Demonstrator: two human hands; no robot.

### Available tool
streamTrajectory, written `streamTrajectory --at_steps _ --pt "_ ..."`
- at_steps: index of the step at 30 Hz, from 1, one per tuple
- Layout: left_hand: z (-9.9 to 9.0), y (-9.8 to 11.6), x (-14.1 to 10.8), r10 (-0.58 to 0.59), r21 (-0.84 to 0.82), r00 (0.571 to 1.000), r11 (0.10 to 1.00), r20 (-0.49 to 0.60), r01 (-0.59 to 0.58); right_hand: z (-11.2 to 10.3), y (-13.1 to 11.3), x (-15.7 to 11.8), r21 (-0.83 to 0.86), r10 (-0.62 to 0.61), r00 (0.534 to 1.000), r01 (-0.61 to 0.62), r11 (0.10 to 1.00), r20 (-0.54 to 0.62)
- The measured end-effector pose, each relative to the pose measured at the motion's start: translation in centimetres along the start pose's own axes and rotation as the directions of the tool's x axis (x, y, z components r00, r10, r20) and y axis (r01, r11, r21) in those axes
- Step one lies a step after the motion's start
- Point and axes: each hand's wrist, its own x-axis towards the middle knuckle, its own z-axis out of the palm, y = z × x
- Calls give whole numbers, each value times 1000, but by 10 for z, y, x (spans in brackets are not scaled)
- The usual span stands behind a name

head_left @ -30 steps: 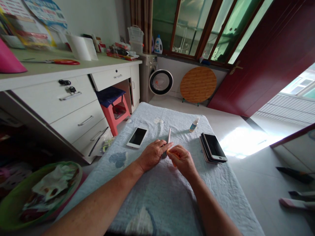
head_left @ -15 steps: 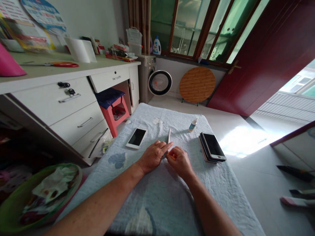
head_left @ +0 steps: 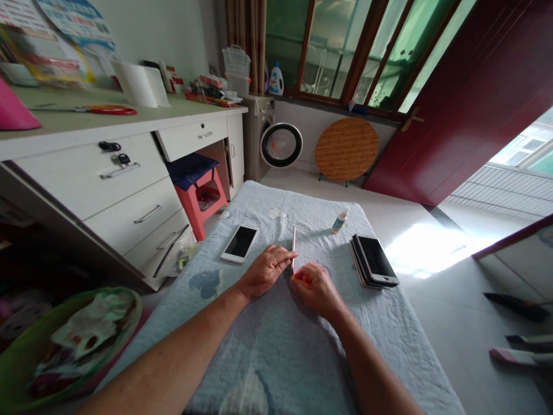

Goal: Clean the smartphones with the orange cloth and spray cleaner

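A slim pink phone [head_left: 294, 237] stands on its edge, its narrow side facing me. My left hand [head_left: 268, 268] is closed around it from the left, fingers reaching over its upper edge. My right hand [head_left: 316, 289] is curled at the phone's near end, slightly blurred; a small orange patch shows at its fingertips, too unclear to name. To the left lies a white phone [head_left: 241, 242] with a dark screen. On the right, a stack of phones [head_left: 377, 259] rests, a white-framed one on top. A small spray bottle [head_left: 340, 221] stands behind the stack.
A pale blue patterned cloth [head_left: 259, 357] covers the table. Along the left are a green-rimmed basket [head_left: 137, 314] of items, a white drawer desk [head_left: 133, 190] and a red stool [head_left: 199, 214]. Farther back are a washing machine [head_left: 254, 138] with its door open and a round wooden tabletop [head_left: 346, 148].
The pink phone has turned slightly, its far end shifting left. My right hand has moved a little lower and nearer to me along its edge. The other phones stay put.
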Motion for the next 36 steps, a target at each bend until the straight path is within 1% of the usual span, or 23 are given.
streamTrajectory --at_steps 3,5,8,10,16,20,23,28,33,36 --pt "1 1 0 -7 -89 999 996 -36 4 2 3 -1 0 43 999 -43 999 11" --pt "3 0 1 -15 -144 998 990 -55 7 3 5 -2 29 80 997 -80 996 18" --pt "6 -1 1 -33 -164 995 986 -92 17 4 5 -2 70 104 995 -104 992 0" --pt "7 -1 1 -47 -160 993 987 -107 29 3 3 -1 70 87 996 -84 994 -36" --pt "5 -1 2 -101 -218 994 972 -33 91 1 -6 1 74 25 990 -14 997 -140" --pt "6 1 3 -117 -243 993 964 -19 109 4 -4 1 88 51 984 -36 995 -173" --pt "8 -1 3 -101 -234 995 968 -19 93 8 0 1 72 89 982 -78 994 -167" --pt "12 -5 2 -76 -198 997 978 -19 71 12 4 1 4 128 985 -128 992 -118" --pt "12 -5 2 -76 -197 997 978 -18 71 15 4 2 -69 117 989 -124 990 -95" --pt "12 -3 3 -83 -205 996 976 -14 79 13 3 2 -76 104 989 -112 991 -103"
